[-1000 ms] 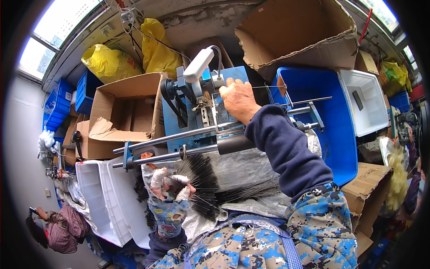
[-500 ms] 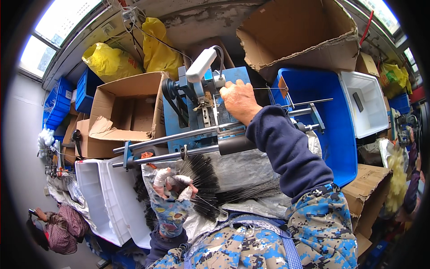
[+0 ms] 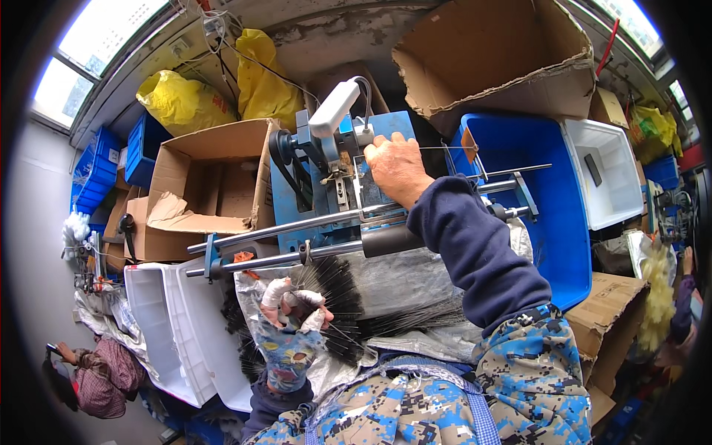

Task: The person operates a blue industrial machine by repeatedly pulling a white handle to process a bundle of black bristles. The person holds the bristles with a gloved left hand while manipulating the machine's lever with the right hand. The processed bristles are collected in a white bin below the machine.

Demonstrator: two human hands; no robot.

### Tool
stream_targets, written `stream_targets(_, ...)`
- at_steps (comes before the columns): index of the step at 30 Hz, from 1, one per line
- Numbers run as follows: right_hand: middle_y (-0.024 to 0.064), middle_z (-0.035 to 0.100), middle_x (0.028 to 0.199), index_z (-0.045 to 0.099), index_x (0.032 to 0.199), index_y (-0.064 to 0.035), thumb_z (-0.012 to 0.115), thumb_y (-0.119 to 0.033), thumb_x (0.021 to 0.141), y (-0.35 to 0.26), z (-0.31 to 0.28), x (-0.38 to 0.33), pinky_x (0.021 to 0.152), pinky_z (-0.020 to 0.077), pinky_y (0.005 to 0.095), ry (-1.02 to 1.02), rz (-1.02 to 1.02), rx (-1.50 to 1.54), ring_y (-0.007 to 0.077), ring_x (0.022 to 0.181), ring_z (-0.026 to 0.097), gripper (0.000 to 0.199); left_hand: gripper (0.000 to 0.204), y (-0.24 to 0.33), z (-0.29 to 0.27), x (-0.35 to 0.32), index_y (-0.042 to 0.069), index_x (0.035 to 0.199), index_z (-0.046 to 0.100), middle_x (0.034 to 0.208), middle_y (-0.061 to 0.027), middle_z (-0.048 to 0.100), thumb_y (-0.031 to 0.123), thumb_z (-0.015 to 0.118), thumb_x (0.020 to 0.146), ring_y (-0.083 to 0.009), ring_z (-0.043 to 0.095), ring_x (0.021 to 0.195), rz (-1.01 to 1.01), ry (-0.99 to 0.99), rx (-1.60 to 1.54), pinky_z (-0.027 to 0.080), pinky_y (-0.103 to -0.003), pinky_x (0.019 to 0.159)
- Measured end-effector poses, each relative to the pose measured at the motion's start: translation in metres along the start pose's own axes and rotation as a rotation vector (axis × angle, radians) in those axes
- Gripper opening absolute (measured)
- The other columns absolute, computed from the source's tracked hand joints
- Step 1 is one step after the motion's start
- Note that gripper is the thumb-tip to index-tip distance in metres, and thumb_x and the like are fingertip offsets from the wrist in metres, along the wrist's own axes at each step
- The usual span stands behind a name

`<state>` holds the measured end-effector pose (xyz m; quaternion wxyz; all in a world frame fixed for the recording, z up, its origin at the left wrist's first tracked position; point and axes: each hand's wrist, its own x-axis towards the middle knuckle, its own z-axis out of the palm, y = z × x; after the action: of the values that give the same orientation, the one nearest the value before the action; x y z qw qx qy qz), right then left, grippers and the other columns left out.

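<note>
Both hands are busy in my head view. My right hand (image 3: 397, 167) is up at the blue machine (image 3: 334, 185), fingers closed on a thin wire (image 3: 445, 147) that runs rightward toward the blue plastic bin (image 3: 549, 215). My left hand (image 3: 293, 311), fingertips wrapped in white tape, is closed around a bunch of black bristles (image 3: 337, 297), low, just under the two steel rails (image 3: 297, 237) crossing in front of the machine. More bristles fan over the silvery sheet (image 3: 415, 278) on my lap. An open cardboard box (image 3: 211, 185) sits left of the machine, a white tub (image 3: 167, 319) below it.
</note>
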<state>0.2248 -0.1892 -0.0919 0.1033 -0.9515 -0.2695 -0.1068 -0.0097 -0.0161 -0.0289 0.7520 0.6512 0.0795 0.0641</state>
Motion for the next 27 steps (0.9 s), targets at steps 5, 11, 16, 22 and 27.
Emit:
stream_targets(5,0.0082,0.059,0.086,0.061,0.082,-0.0091,0.053,-0.014,0.077,-0.001,-0.005,0.000,0.067,0.0430,0.0401,-0.006,-0.017,0.004,0.0270,0.083,0.057,0.011,0.063,-0.002,0.000,-0.001,0.013,0.128,0.033,0.090,-0.0160,0.059,-0.011,0.059,0.076,-0.0200,0.063,0.070,-0.013,0.004,0.000,0.053,-0.026,0.058)
stream_targets(11,0.0090,0.061,0.088,0.065,0.085,-0.0099,0.054,-0.019,0.077,0.006,0.004,0.005,0.074,0.0383,0.0444,-0.034,0.028,0.137,0.0283,0.084,0.056,0.016,0.062,0.001,0.004,-0.002,0.013,0.128,0.033,0.091,-0.0152,0.058,-0.010,0.058,0.077,-0.0194,0.063,0.071,-0.014,-0.026,0.037,0.052,-0.025,0.059)
stream_targets(16,0.0129,0.050,0.113,0.062,0.095,-0.0045,0.061,-0.025,0.074,0.010,-0.008,-0.008,0.083,0.0334,0.0451,0.042,0.098,0.007,0.0300,0.104,0.043,0.030,0.061,0.008,0.005,-0.002,0.012,0.128,0.033,0.090,-0.0149,0.058,-0.011,0.057,0.077,-0.0184,0.062,0.071,-0.024,-0.023,0.052,0.052,-0.026,0.059)
stream_targets(22,0.0185,0.035,0.121,0.049,0.117,0.0033,0.067,-0.031,0.073,0.005,-0.033,-0.044,0.082,0.0372,0.0443,-0.130,0.140,0.095,0.0319,0.109,0.038,0.059,0.061,0.001,0.001,0.004,0.012,0.126,0.033,0.090,-0.0149,0.058,-0.013,0.057,0.075,-0.0187,0.063,0.070,-0.038,-0.004,-0.008,0.053,-0.025,0.056)
stream_targets(27,0.0186,0.039,0.112,0.044,0.121,0.0042,0.065,-0.031,0.075,-0.001,-0.027,-0.044,0.076,0.0459,0.0400,-0.148,0.215,0.158,0.0314,0.097,0.050,0.061,0.064,0.003,0.010,0.003,0.013,0.127,0.034,0.090,-0.0154,0.059,-0.013,0.058,0.074,-0.0192,0.063,0.070,0.014,-0.087,0.003,0.053,-0.026,0.056)
